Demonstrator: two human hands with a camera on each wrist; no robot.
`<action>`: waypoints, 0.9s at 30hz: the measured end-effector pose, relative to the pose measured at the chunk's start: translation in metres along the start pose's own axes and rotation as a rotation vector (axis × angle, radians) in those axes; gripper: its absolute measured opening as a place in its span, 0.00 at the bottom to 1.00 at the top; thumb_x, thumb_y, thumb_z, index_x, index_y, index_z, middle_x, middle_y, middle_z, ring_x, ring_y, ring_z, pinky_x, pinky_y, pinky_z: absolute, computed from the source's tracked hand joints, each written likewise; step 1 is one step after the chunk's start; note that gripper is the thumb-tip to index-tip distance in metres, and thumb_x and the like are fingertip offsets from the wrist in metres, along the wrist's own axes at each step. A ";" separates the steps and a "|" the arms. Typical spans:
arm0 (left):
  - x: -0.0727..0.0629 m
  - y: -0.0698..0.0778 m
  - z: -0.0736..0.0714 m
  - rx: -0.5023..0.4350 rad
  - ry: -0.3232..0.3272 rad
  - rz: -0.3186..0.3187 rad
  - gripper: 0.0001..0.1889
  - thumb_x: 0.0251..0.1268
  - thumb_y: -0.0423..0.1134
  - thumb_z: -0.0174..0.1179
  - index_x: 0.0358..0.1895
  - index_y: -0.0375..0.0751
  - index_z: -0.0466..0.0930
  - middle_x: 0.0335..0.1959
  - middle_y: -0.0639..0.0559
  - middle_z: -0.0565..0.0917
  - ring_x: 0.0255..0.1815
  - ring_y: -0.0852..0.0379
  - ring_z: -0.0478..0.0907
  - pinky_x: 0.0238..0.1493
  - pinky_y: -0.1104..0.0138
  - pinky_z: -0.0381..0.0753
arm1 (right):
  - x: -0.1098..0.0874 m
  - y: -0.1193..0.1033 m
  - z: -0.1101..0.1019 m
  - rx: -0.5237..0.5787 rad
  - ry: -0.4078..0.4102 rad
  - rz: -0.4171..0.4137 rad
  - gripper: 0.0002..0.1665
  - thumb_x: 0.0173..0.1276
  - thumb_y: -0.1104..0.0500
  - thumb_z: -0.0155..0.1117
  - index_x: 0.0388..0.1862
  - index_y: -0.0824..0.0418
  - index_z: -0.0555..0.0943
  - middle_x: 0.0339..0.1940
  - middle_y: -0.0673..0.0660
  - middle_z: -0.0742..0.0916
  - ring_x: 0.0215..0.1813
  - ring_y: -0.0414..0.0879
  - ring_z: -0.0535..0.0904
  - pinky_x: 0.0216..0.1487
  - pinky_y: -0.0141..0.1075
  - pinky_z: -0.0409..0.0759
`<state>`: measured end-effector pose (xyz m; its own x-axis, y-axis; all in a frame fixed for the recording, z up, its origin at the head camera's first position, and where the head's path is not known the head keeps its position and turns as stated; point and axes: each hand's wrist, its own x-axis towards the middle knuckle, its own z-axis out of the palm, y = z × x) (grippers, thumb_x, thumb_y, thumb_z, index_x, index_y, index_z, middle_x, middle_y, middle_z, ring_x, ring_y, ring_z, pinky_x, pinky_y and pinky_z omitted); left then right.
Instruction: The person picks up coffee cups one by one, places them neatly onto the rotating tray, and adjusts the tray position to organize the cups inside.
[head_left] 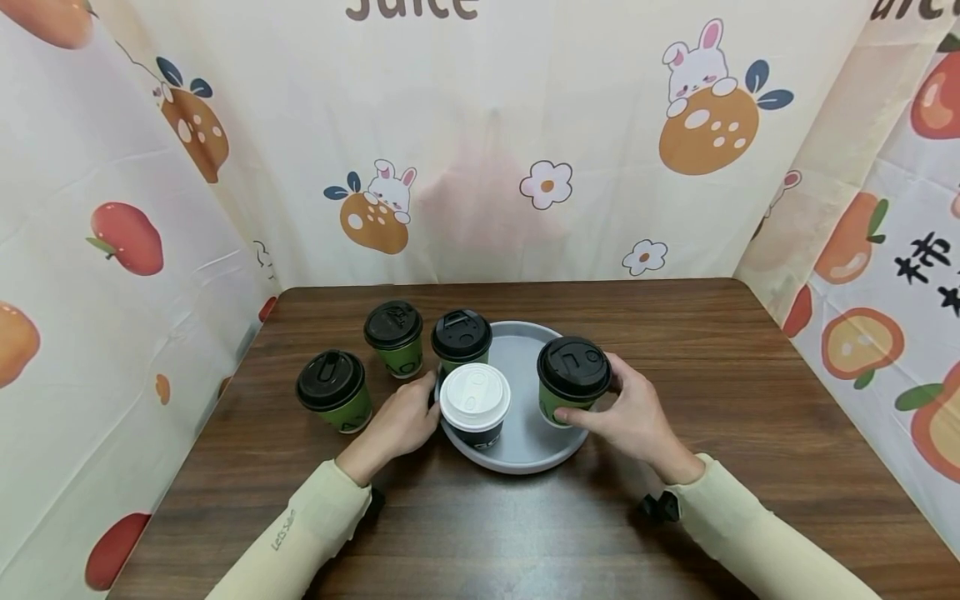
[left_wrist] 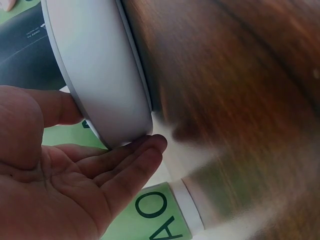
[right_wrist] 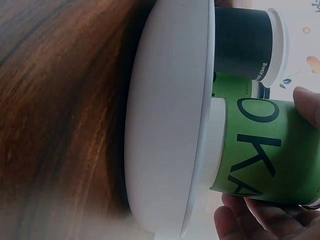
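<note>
Two lidded cups (head_left: 476,400), contents hidden, stand in the grey tray (head_left: 525,454) on my remote feed; the left hand (head_left: 405,417) pinches its rim, the right hand (head_left: 633,412) clasps a green cup (head_left: 574,371) over its right side. Two more cups (head_left: 335,392) stand on the table (head_left: 750,400).

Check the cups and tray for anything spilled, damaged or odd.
No spill or damage shows. One oddity: the white-lidded cup on the tray is dark-bodied, while four black-lidded cups are green.
</note>
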<state>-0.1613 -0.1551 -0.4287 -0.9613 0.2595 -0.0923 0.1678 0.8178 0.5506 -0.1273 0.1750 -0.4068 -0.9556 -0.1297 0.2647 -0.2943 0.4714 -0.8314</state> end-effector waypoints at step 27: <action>0.001 0.000 0.001 0.013 -0.002 0.006 0.29 0.78 0.37 0.56 0.76 0.29 0.64 0.71 0.36 0.73 0.71 0.41 0.72 0.65 0.47 0.76 | -0.006 0.004 0.015 0.039 -0.070 -0.032 0.46 0.43 0.49 0.91 0.62 0.49 0.80 0.52 0.42 0.87 0.56 0.40 0.81 0.57 0.34 0.79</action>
<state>-0.1623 -0.1545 -0.4294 -0.9598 0.2654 -0.0912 0.1761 0.8226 0.5406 -0.1226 0.1646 -0.4188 -0.9440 -0.2053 0.2583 -0.3243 0.4321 -0.8415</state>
